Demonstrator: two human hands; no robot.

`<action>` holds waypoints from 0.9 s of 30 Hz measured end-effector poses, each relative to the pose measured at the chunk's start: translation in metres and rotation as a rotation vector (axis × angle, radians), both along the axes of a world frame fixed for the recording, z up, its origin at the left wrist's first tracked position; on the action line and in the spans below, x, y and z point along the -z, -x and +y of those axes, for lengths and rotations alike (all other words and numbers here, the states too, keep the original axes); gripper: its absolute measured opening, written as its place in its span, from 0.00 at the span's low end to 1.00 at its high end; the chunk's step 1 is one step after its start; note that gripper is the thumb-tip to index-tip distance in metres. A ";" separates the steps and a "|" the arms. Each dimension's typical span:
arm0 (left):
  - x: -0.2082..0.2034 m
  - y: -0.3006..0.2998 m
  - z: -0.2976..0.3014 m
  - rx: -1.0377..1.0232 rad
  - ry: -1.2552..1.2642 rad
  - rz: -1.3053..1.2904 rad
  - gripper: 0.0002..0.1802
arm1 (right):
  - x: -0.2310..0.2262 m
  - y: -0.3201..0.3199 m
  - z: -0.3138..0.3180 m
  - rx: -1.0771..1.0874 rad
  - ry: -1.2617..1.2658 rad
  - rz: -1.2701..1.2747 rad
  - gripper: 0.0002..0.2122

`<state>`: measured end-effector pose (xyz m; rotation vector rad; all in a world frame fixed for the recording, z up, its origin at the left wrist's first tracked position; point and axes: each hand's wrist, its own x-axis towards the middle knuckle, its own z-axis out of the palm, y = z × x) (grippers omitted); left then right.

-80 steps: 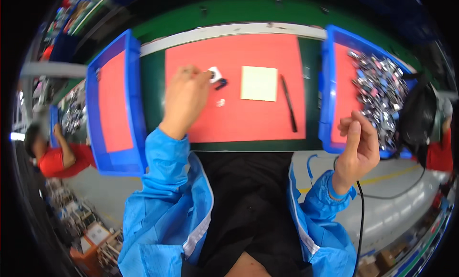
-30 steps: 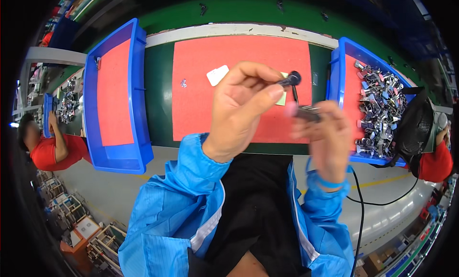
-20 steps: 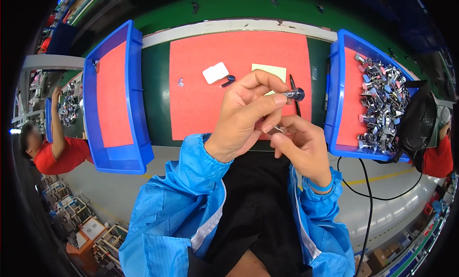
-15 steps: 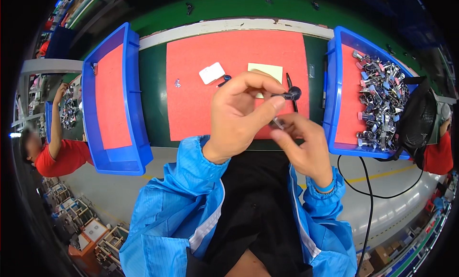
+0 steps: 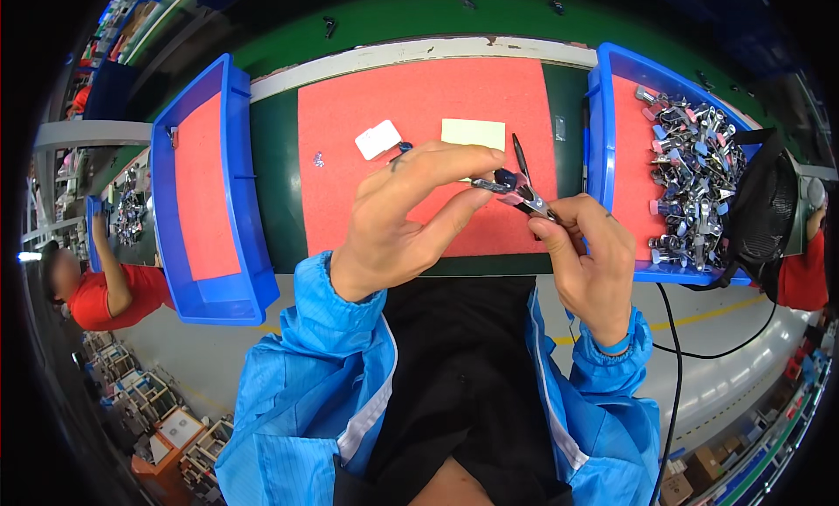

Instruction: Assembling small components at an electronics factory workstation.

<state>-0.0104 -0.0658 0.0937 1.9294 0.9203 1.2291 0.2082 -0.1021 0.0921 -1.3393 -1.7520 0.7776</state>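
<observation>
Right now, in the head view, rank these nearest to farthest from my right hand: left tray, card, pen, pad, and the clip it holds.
1. Clip: held in the right hand.
2. Pen: right side of the mat.
3. Pad: left of the pen.
4. Card: the mat's left half.
5. Left tray: beyond the mat's left edge.

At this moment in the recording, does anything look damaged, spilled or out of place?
The white strip beyond the red mat looks chipped, with brown patches. A few tiny shiny bits lie loose on the mat's left side, apart from the white piece; whether they belong there is unclear.
</observation>
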 end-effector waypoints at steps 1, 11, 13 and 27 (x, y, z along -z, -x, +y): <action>-0.001 0.000 0.000 -0.002 0.000 0.000 0.20 | 0.000 -0.001 0.001 -0.012 -0.005 -0.005 0.07; -0.007 0.003 -0.002 0.046 -0.043 0.165 0.22 | 0.002 -0.005 0.005 -0.095 -0.136 -0.086 0.05; -0.005 0.003 -0.003 0.041 -0.021 0.178 0.21 | 0.000 -0.006 0.007 -0.119 -0.086 -0.105 0.05; 0.013 0.012 -0.001 0.068 0.141 -0.087 0.13 | 0.000 0.007 0.007 -0.071 -0.078 -0.173 0.09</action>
